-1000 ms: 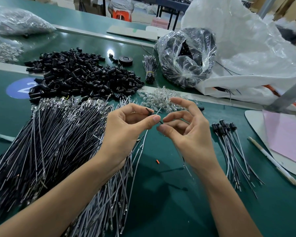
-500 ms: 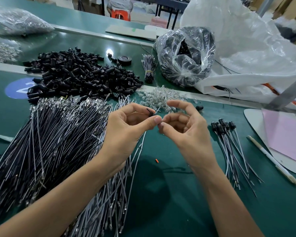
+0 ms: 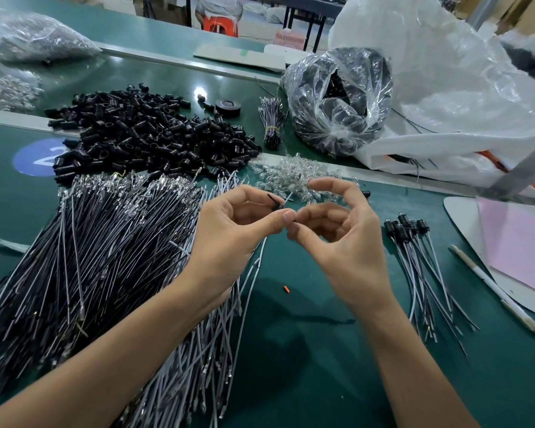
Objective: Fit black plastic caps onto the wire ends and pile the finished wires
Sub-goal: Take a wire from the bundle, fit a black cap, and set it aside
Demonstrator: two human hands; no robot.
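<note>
The only writing we could read was a white "2" on a round blue sticker (image 3: 40, 157) toward the left edge of the green surface (image 3: 306, 350). Towards the far edge, a clear bag (image 3: 337, 103) held black parts that we could not make out. Behind it a large white sack (image 3: 460, 88) slumped toward the far right corner, its contents hidden. A second clear bag (image 3: 28, 35) at the far left corner held greyish small parts, too blurred to name.

The left hand (image 3: 229, 230) was raised over the middle of the surface. Its thumb and forefinger pinched a wire (image 3: 258, 257), which hung down beneath the hand, with a black cap (image 3: 275, 202) at the fingertips. The right hand (image 3: 346, 242) faced it with narrowly curled fingers, thumb tip almost touching the left thumb. We could not tell whether it held anything.

Loose black caps (image 3: 149, 134) lay heaped beyond the hands, just beside a heap of small clear parts (image 3: 294, 177). A broad pile of bare wires (image 3: 90, 257) spread toward the left and near edges. The capped wires (image 3: 420, 267) lay in a small pile toward the right edge, caps pointing to the far edge. Beside them were a white pen (image 3: 494, 291) and a pink sheet (image 3: 519, 242).
</note>
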